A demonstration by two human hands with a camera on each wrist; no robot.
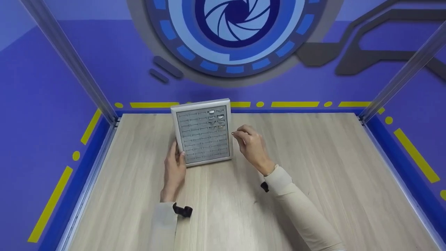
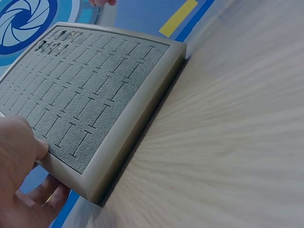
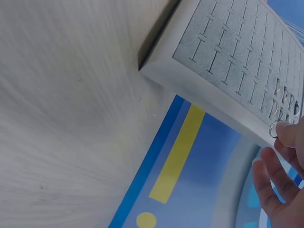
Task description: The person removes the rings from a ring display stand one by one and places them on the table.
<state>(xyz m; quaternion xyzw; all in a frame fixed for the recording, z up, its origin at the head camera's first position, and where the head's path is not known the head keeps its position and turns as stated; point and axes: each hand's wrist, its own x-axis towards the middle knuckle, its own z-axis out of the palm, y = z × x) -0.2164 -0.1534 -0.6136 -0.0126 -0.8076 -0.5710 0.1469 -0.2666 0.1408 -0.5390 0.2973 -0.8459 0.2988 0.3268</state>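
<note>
A ring display tray [image 1: 200,143] with a pale frame and grey slotted padding stands tilted up on the table. My left hand [image 1: 174,170] grips its left edge near the lower corner, thumb [image 2: 42,148] on the front and fingers behind. Several rings [image 1: 220,117] sit in slots at the tray's upper right; the other slots in view hold none. Just off the right edge, my right hand [image 1: 252,146] pinches a thin ring [image 3: 272,129] between thumb and forefinger. In the right wrist view this ring appears close to the frame, beside the seated rings [image 3: 285,95].
The light wooden table [image 1: 313,167] extends around the tray. Behind it rises a blue-purple printed wall [image 1: 115,69] with yellow marks, and metal posts [image 1: 78,66] stand at the corners. A small black device [image 1: 183,210] is strapped at the left wrist.
</note>
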